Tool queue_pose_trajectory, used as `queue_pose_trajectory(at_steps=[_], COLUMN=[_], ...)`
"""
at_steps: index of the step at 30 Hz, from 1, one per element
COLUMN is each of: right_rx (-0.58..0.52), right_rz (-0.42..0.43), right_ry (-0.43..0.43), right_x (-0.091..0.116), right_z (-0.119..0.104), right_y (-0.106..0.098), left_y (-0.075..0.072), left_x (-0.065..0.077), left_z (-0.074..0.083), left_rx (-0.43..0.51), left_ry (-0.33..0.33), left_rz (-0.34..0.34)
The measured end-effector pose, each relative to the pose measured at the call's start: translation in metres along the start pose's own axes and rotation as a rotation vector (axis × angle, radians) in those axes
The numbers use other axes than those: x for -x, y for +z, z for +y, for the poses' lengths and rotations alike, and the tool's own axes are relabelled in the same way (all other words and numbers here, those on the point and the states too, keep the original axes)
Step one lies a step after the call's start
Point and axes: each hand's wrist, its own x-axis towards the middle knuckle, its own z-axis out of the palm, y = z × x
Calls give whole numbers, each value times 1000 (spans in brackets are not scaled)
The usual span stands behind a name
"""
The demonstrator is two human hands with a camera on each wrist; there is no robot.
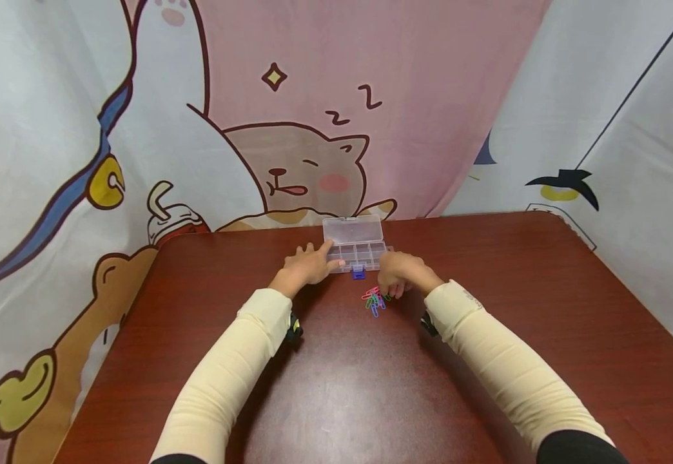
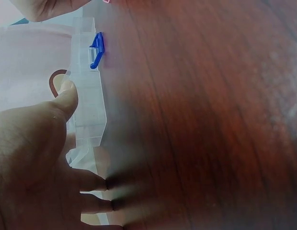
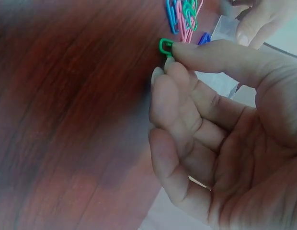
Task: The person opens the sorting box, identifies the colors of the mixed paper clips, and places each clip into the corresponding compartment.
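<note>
A clear plastic compartment box (image 1: 355, 259) stands at the back of the table, its lid (image 1: 352, 229) raised behind it and a blue latch (image 1: 358, 273) at the front. My left hand (image 1: 309, 263) is spread at its left end. In the left wrist view the thumb (image 2: 67, 98) rests at the wall and several straight fingertips touch the table. My right hand (image 1: 397, 273), in front of the right end, pinches a green paper clip (image 3: 164, 47) between thumb and index finger. Beside it lies a small pile of pink, green and blue paper clips (image 1: 374, 301).
The dark red wooden table (image 1: 336, 386) stretches out on both sides of my arms. A cartoon-printed curtain (image 1: 429, 96) hangs right behind the back edge. The raised lid stands close to that curtain.
</note>
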Motion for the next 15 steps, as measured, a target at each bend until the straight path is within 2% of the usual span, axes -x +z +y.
queue_pose_trajectory(at_steps=[5,15], right_rx=[-213,-618], right_rz=[-72,-211], right_ry=[-46,-32], right_x=[-6,-19], right_z=[12,44], right_y=[2,2], left_y=[1,-1], left_x=[0,1], left_z=[-1,-1], left_rx=[5,17], left_ry=[4,9], left_rz=[-1,-5])
